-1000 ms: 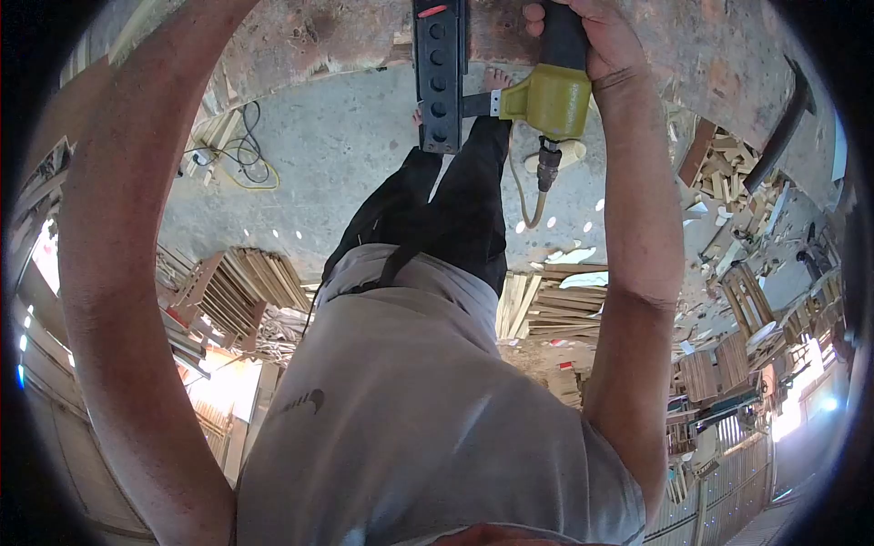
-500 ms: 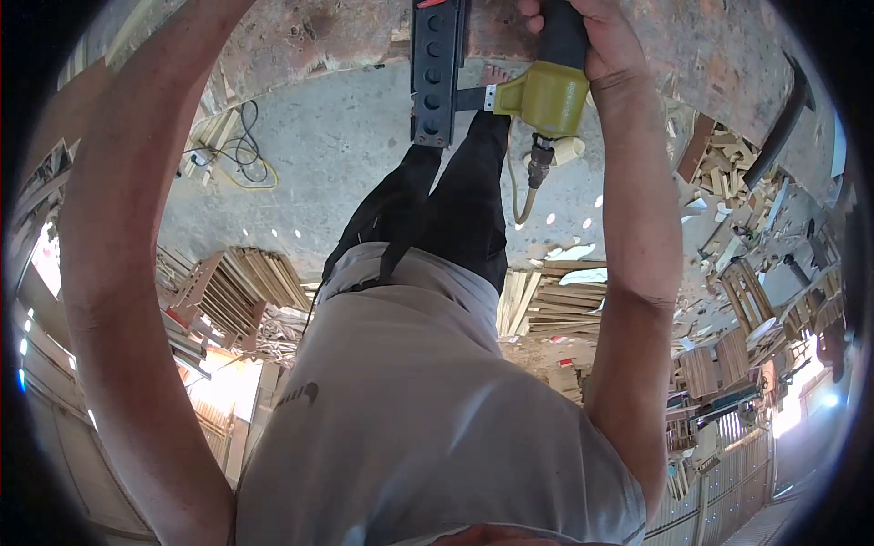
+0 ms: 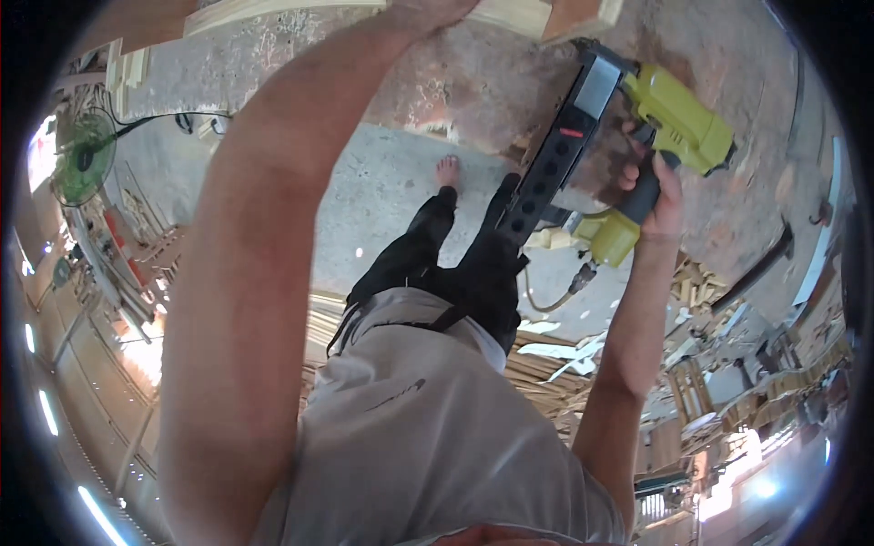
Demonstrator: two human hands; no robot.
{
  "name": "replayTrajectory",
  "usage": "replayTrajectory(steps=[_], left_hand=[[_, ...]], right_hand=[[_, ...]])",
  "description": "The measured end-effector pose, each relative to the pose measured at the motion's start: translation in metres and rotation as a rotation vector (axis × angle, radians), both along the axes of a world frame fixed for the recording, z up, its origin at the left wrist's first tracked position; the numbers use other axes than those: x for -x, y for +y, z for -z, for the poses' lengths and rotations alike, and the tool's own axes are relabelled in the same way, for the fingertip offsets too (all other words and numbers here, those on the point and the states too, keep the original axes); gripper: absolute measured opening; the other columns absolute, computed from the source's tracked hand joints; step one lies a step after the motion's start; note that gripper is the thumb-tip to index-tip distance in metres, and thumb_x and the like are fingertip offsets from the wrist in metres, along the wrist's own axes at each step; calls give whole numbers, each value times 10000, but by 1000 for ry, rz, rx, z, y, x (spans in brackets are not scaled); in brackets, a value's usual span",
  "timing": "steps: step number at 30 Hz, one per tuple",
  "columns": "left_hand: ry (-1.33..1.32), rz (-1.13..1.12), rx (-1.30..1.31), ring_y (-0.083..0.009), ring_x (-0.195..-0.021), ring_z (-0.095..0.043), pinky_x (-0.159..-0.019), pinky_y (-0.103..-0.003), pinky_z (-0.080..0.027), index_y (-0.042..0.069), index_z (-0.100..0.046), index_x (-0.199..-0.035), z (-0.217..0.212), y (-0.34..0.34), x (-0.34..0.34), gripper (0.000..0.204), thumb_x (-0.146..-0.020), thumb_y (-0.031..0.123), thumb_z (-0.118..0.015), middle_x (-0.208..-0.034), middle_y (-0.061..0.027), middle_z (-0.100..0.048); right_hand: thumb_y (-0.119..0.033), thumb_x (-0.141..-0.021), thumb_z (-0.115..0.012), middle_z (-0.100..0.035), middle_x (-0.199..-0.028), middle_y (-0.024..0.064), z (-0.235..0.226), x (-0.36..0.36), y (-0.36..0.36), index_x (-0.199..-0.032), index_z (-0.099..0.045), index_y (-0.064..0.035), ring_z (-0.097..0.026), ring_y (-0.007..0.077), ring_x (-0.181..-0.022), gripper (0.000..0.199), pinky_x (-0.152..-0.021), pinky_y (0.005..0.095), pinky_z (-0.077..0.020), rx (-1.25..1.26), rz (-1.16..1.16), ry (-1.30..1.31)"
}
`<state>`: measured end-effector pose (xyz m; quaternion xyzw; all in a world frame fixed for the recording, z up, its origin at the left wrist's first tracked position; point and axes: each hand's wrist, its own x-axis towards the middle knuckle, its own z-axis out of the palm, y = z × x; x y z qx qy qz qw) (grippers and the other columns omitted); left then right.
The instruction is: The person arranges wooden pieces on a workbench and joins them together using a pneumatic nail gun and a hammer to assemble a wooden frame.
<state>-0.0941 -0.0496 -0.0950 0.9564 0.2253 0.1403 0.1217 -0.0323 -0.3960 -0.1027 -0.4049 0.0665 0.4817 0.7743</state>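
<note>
My right hand (image 3: 666, 202) is closed around the black grip of a yellow-green pneumatic nail gun (image 3: 681, 118). The gun's long black magazine (image 3: 553, 164) slants down to the left, and its nose is close to the corner of a light wooden piece (image 3: 510, 15) at the top edge. An air hose (image 3: 546, 305) hangs from the fitting at the handle's end. My left hand (image 3: 435, 9) rests at the wooden piece, cut off by the picture's upper edge. Its fingers are hidden, so its grip does not show.
A worn, stained worktop (image 3: 382, 77) lies under the wood. Beyond its edge are the concrete floor (image 3: 364, 182) and my bare foot (image 3: 448, 171). A green fan (image 3: 85, 156) stands at the left. Stacked wooden strips (image 3: 546, 378) and scattered offcuts lie behind and to the right.
The nail gun has come further into view and turned, its magazine now slanting. My left hand has come into view at the wooden piece. The whole view has shifted.
</note>
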Motion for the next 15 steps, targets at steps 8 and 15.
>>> replayTrajectory(steps=[8, 15], left_hand=[[28, 171, -36, -352, -820, -549, -746, -469, -441, 52, -606, -767, -7, 3, 7, 223, -828, 232, -488, -795, -155, -590], [2, 141, 2, -354, -797, -547, -725, -472, -444, 54, -592, -771, 6, 2, 0, 196, -827, 213, -491, -804, -155, -589]], right_hand=[[-111, -830, -573, -553, -1123, 172, -12, -11, 26, -1236, -413, -49, -537, 159, -617, 441, -532, 280, -468, 50, -42, -6], [-131, -815, -602, -582, -1077, 157, -17, -18, 27, -1163, -468, -39, -549, 160, -618, 384, -525, 258, -468, 84, -30, 6]])
